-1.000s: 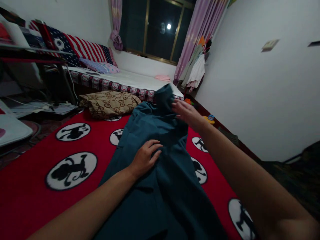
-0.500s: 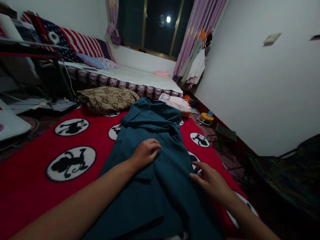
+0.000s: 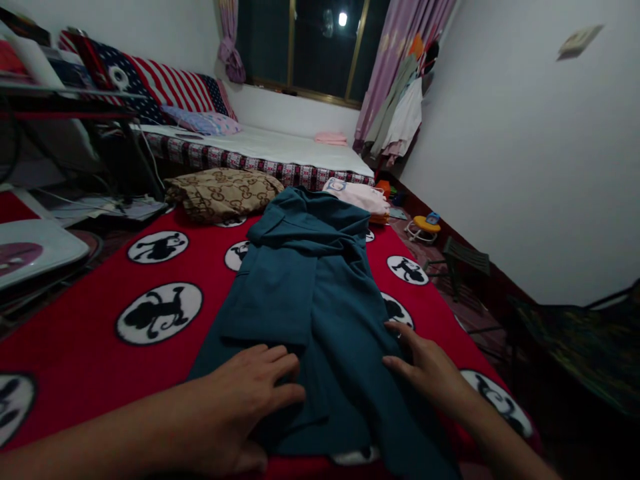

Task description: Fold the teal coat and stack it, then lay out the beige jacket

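Note:
A dark teal garment (image 3: 340, 300) lies lengthwise over a red blanket with white and black round prints. One sleeve is laid down along its left part, with the cuff end near the middle. My left hand (image 3: 250, 393) rests over the garment's lower left part, just below that cuff, fingers apart and holding nothing. At the garment's right edge, my right hand (image 3: 425, 363) is open, thumb and fingers spread, close to or touching the cloth.
Beyond the garment lie a folded brown patterned cloth (image 3: 225, 193) and a folded pale pink garment (image 3: 357, 197). The red blanket (image 3: 100, 320) spreads around. A cluttered desk (image 3: 65, 103) stands left; a yellow-topped stool (image 3: 425, 225) and a folding chair (image 3: 585, 353) are on the right.
My left hand has moved down toward me along the garment, uncovering the sleeve's cuff. My right hand stays by the right edge. The view has shifted slightly.

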Action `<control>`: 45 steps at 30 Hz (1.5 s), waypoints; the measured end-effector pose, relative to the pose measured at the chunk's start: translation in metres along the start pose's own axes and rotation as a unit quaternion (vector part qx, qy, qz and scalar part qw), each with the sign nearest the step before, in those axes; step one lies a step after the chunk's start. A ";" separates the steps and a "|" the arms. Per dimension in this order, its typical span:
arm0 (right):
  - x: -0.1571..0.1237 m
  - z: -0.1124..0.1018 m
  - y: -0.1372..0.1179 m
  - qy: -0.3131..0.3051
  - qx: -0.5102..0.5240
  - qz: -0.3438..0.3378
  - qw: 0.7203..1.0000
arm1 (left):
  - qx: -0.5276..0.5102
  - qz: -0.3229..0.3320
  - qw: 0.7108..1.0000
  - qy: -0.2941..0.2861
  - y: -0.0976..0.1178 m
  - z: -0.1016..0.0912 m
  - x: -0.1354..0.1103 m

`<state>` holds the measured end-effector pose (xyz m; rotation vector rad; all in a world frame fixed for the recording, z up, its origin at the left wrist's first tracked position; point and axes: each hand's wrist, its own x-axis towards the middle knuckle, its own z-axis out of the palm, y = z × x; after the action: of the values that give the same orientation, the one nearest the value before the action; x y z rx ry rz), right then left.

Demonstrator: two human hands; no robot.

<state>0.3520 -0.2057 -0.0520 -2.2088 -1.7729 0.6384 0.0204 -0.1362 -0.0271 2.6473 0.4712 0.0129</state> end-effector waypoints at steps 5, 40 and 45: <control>0.000 -0.001 -0.002 -0.012 -0.015 0.008 1.000 | -0.064 -0.067 0.993 -0.077 0.001 -0.004 -0.018; -0.033 -0.017 -0.059 -0.030 0.304 -0.015 0.952 | 0.110 -0.178 0.920 0.332 -0.156 -0.131 0.200; -0.028 -0.011 -0.094 -0.071 0.266 -0.059 0.959 | 0.079 -0.194 0.891 0.402 -0.164 -0.161 0.183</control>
<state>0.2711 -0.2096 0.0051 -1.7161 -1.5429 1.1167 0.1257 0.1311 0.0339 2.5412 1.3006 1.0092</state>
